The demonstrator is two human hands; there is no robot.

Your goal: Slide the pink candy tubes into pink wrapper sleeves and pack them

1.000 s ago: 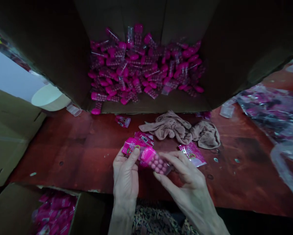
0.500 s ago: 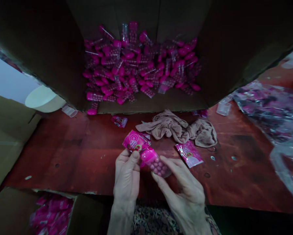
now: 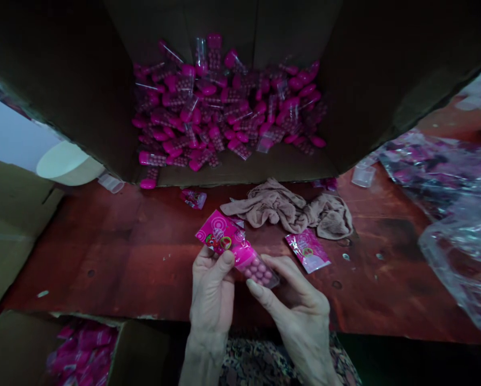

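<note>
Over the front of the red table, my left hand [image 3: 214, 289] pinches a pink printed packet [image 3: 220, 233] between thumb and fingers. Against the packet's lower right lies a clear container of pink balls [image 3: 258, 269], its pink top end overlapping the packet. My right hand [image 3: 297, 300] has thumb and fingers closed around the container's clear lower end. Whether the top end is inside the packet is hard to tell. Another pink packet [image 3: 308, 250] lies on the table to the right, beside a crumpled brown cloth [image 3: 280, 206].
A big cardboard box [image 3: 224, 174] holding many pink-capped containers stands at the back. Pink packets fill a smaller box [image 3: 142, 348] at lower left. A white bowl [image 3: 67, 165] is at left, clear plastic bags [image 3: 457, 182] at right. Clear cups [image 3: 363, 176] lie near the box.
The container has come closer against the packet, and more of the packet's printed face shows. My right hand has shifted slightly left. The whole view has moved a little.
</note>
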